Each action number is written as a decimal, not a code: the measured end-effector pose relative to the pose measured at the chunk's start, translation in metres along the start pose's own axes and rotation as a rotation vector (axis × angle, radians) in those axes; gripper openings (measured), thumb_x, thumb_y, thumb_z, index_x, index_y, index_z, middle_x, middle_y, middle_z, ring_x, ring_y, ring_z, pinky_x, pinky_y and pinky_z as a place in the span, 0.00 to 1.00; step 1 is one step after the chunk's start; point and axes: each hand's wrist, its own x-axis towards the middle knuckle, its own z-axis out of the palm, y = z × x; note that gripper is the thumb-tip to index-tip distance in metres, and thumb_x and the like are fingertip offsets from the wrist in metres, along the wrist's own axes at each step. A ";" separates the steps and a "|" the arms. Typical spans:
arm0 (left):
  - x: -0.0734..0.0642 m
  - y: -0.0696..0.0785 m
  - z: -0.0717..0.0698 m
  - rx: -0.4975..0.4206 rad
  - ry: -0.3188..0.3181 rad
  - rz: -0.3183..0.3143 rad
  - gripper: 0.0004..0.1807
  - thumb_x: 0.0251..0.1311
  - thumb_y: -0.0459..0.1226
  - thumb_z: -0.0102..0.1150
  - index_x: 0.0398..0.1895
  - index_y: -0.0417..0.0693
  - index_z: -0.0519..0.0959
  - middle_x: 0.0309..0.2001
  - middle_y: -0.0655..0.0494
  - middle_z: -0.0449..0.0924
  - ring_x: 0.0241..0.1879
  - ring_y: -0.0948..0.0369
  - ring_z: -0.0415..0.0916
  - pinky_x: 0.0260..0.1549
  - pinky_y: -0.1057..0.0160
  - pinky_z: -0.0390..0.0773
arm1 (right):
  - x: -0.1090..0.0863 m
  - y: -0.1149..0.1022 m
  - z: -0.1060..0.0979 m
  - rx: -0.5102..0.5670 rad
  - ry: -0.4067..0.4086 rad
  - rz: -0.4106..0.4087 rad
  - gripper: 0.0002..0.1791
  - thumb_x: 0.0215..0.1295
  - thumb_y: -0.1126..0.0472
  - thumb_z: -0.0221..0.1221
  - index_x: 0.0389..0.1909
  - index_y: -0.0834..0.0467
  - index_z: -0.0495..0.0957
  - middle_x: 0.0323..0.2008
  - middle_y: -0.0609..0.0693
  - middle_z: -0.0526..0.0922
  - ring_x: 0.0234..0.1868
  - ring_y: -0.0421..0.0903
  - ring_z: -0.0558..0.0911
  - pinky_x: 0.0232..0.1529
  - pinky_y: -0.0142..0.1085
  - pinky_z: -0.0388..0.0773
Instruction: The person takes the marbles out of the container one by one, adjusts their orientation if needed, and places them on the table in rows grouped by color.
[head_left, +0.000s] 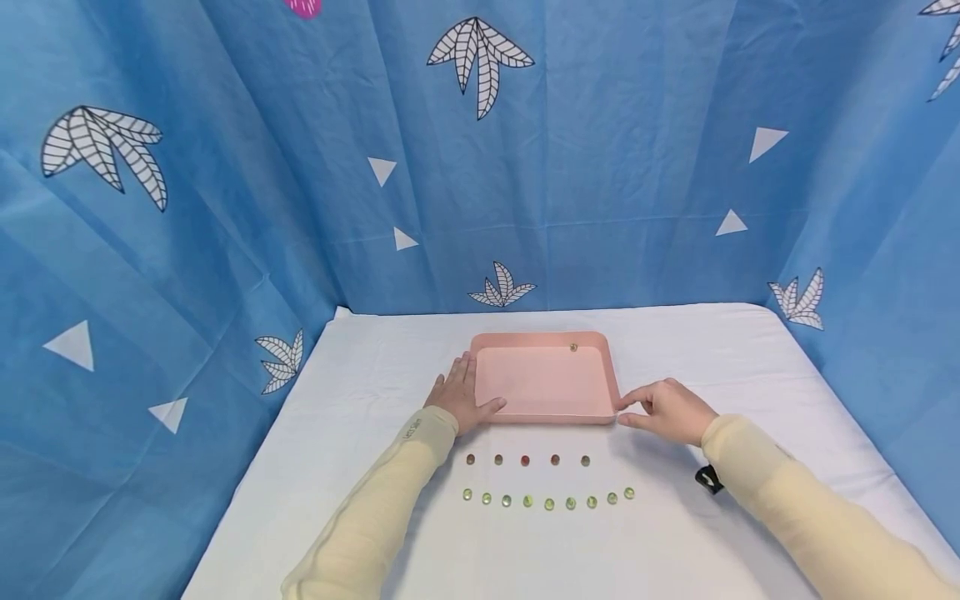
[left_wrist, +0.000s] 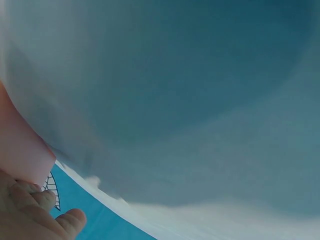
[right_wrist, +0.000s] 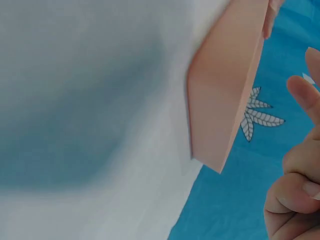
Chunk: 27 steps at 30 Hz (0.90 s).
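Note:
A shallow pink tray [head_left: 543, 383] lies on the white table, with one small greenish glassy piece [head_left: 573, 347] near its back edge. My left hand [head_left: 459, 396] rests along the tray's left side, fingers stretched forward and thumb over the front left corner. By the front right corner is my right hand [head_left: 663, 410], thumb and index finger apart with nothing seen between them. The right wrist view shows other right-hand fingers [right_wrist: 290, 195] curled. Whether the right fingertips touch the tray cannot be told.
In front of the tray lies a row of small reddish and brownish round pieces [head_left: 525, 460]. Nearer is a slightly curved row of yellow-green glassy pieces [head_left: 549, 504]. A small black object [head_left: 708, 478] shows beside the right sleeve. Blue patterned curtains [head_left: 637, 167] surround the table.

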 end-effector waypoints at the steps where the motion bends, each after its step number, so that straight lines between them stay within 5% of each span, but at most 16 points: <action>1: 0.000 0.000 0.000 -0.002 -0.002 0.000 0.62 0.52 0.77 0.35 0.77 0.44 0.35 0.77 0.51 0.32 0.75 0.55 0.33 0.70 0.47 0.46 | 0.003 0.001 -0.001 -0.002 0.005 0.001 0.16 0.58 0.47 0.66 0.43 0.51 0.87 0.08 0.39 0.61 0.11 0.35 0.58 0.16 0.29 0.60; 9: -0.001 0.001 -0.001 -0.013 0.011 0.007 0.61 0.53 0.76 0.37 0.77 0.43 0.38 0.77 0.50 0.34 0.75 0.53 0.37 0.70 0.46 0.47 | 0.028 0.005 -0.012 -0.024 0.034 0.000 0.13 0.60 0.54 0.66 0.44 0.53 0.86 0.07 0.41 0.62 0.12 0.38 0.59 0.16 0.30 0.60; 16: -0.001 0.000 -0.001 -0.012 0.012 0.010 0.61 0.53 0.76 0.36 0.77 0.43 0.38 0.77 0.51 0.32 0.75 0.53 0.35 0.70 0.46 0.47 | 0.050 0.007 -0.016 -0.014 0.029 0.023 0.17 0.60 0.48 0.65 0.45 0.53 0.86 0.08 0.42 0.62 0.12 0.40 0.60 0.18 0.32 0.60; 27: 0.000 0.001 0.000 -0.006 0.013 0.012 0.61 0.53 0.76 0.37 0.77 0.42 0.38 0.77 0.51 0.32 0.75 0.53 0.36 0.69 0.46 0.47 | 0.091 0.008 -0.018 -0.022 0.015 0.054 0.17 0.62 0.48 0.64 0.45 0.55 0.85 0.16 0.47 0.78 0.16 0.41 0.67 0.22 0.35 0.68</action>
